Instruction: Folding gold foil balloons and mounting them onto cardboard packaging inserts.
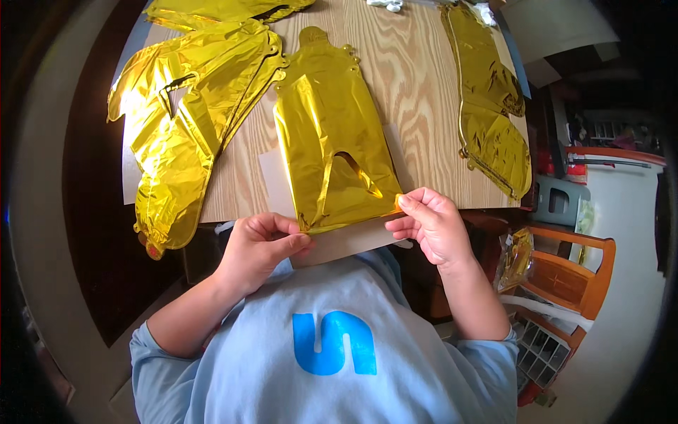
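A flat gold foil balloon (332, 120), folded into a long panel with small tabs at its far end, lies in front of me. Under it is a pale grey card (353, 242) that sticks out past the table's near edge. My left hand (258, 247) pinches the balloon's near left corner between thumb and fingers. At the near right corner, my right hand (434, 222) grips the foil between thumb and forefinger, its other fingers curled below. A dark gap shows between the foil folds near that end.
More flat gold foil balloons (183, 120) lie at the left, one hanging over the table's edge. Another foil balloon (491, 106) rests along the right side of the wood-grain table (417, 85). A wooden chair (565, 275) stands at the right, with a grey-green stool (561, 201) behind it.
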`<state>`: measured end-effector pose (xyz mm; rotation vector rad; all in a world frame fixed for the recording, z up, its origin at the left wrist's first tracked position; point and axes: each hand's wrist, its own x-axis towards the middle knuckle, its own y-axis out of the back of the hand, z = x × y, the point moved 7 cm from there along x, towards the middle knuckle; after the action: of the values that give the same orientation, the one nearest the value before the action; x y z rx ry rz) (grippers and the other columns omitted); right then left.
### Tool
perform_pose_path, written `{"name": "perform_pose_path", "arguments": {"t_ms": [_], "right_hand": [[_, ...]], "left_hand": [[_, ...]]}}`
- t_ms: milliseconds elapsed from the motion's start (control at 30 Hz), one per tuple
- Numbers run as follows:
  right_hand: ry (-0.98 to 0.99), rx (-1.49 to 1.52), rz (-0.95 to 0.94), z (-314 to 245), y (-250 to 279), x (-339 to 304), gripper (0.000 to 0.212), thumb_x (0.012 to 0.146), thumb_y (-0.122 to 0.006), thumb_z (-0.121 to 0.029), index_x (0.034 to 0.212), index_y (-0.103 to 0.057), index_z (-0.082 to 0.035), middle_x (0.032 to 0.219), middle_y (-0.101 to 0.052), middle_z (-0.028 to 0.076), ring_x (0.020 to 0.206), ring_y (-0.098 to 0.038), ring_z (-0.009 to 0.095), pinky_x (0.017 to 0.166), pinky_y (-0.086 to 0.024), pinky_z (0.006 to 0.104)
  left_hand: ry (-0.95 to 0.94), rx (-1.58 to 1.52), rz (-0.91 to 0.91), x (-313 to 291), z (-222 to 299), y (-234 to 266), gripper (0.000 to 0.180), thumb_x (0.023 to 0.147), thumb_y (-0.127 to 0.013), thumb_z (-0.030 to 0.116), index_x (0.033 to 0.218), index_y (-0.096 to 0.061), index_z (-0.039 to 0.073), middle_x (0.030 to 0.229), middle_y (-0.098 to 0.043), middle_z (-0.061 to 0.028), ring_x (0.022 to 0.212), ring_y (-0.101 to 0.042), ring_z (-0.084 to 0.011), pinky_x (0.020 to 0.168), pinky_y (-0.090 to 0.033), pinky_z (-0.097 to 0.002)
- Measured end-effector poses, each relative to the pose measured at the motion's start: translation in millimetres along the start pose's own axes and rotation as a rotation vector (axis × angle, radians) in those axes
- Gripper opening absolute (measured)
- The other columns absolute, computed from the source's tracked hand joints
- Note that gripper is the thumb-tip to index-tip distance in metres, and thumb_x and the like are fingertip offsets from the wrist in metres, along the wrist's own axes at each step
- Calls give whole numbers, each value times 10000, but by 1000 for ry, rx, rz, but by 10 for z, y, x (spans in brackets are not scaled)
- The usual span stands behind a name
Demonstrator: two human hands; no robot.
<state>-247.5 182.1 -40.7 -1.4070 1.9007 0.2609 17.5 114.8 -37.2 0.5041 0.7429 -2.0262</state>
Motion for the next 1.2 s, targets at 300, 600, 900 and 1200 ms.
{"name": "perform_pose_path", "arguments": {"t_ms": [300, 600, 900, 1200], "right_hand": [[73, -93, 28, -103, -20, -27, 173, 972, -674, -98, 1082, -579, -5, 921, -681, 93, 740, -717, 178, 625, -592, 277], [101, -165, 41, -143, -54, -22, 182, 971, -636, -42, 1119, -551, 24, 903, -677, 99, 723, -708, 161, 604, -571, 263], [123, -201, 61, -185, -97, -18, 171, 966, -618, -29, 1114, -549, 19, 859, -672, 81, 698, -699, 144, 581, -547, 245], [126, -215, 43, -189, -78, 28, 126, 955, -630, -22, 1044, -541, -14, 792, -644, 44, 608, -666, 126, 515, -495, 227]], "left_hand": [[-28, 88, 99, -39, 67, 4, 16, 893, -725, -28, 892, -710, -33, 875, -752, -132, 793, -720, -174, 764, -595, -308], [-84, 130, 119, -81, 72, -8, 54, 903, -730, -8, 929, -719, -53, 877, -752, -122, 782, -707, -162, 756, -582, -300], [-104, 140, 111, -90, 53, -16, 65, 915, -724, 9, 937, -717, -51, 877, -751, -121, 787, -699, -149, 765, -577, -297], [-38, -264, 56, -6, -43, -10, 210, 994, -669, 145, 1099, -701, -33, 1050, -749, -140, 991, -739, -244, 868, -605, -382]]}}
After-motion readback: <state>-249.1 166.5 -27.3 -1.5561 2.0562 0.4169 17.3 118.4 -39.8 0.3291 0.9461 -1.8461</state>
